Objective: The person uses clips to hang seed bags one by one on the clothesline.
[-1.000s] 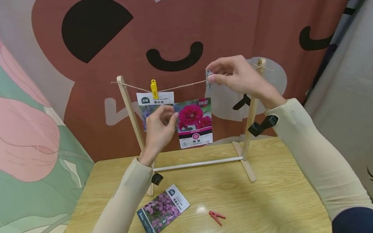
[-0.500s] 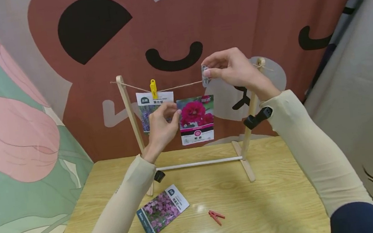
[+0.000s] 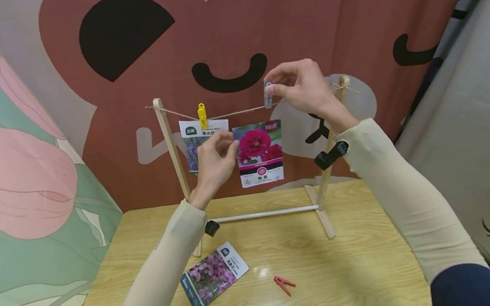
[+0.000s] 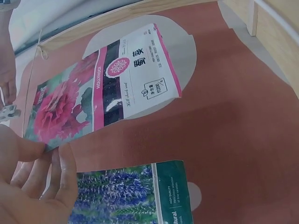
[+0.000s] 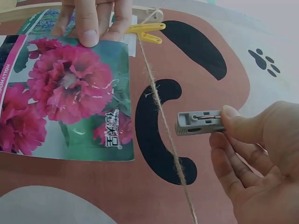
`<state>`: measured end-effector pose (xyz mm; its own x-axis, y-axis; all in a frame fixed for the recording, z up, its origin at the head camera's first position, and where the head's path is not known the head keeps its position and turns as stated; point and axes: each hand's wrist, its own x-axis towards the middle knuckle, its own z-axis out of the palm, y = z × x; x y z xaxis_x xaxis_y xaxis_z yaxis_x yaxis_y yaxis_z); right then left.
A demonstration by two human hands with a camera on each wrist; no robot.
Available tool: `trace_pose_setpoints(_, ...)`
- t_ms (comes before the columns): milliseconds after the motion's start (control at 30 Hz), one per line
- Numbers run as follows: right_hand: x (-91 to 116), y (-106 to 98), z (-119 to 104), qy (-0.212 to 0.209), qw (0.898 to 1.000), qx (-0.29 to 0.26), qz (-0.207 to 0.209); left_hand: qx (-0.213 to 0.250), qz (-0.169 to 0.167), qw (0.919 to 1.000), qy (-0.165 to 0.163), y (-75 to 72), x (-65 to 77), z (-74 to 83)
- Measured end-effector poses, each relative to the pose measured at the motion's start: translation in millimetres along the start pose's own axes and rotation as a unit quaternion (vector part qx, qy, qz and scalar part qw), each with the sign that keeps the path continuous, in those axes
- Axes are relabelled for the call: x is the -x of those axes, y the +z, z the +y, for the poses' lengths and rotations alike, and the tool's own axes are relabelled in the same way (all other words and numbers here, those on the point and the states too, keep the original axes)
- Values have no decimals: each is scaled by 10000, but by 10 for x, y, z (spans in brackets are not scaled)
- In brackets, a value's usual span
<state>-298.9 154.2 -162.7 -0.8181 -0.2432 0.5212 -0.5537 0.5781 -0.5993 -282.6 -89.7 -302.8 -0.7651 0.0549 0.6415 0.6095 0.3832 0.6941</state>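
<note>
Centre frame: we see the hollyhock packet [image 3: 260,154], pinched in the left hand [image 3: 216,162], higher than before, nearer the string [image 5: 177,161] (unclipped as yet); right hand [image 3: 303,89] pinches the grey clip [image 5: 198,122]

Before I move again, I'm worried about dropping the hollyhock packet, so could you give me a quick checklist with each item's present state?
1. Left grip holding the hollyhock packet: ok, pinched at its edge.
2. Right grip holding the grey clothespin: ok, between thumb and fingers.
3. Packet's top edge up at the string: not ok, it sits below it.
4. Grey clothespin clipped to the string: not ok, apart from it.
5. Grey clothespin's jaws open wide enough: cannot tell.
6. Yellow clothespin holding the blue-flowered packet: ok.
</note>
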Motion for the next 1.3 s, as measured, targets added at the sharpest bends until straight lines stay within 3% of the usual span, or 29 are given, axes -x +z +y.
trace_pose_setpoints(167, -11, 64, 15, -124, 9996, -19, 269, -4, 12, 10000, -8, 6, -7, -14)
trace_pose_setpoints(367, -15, 104, 24, -7, 9996, -64, 292, -40, -33, 10000, -17, 10, 5, -15)
trace_pose_setpoints(833, 37, 107, 155, 195, 9997, -2, 178, -28, -68, 10000, -3, 49, -22, -3)
trace_pose_setpoints(1300, 56, 181, 178, 202, 9996, 63, -212, -47, -31, 10000, 35, 59, -29, 20)
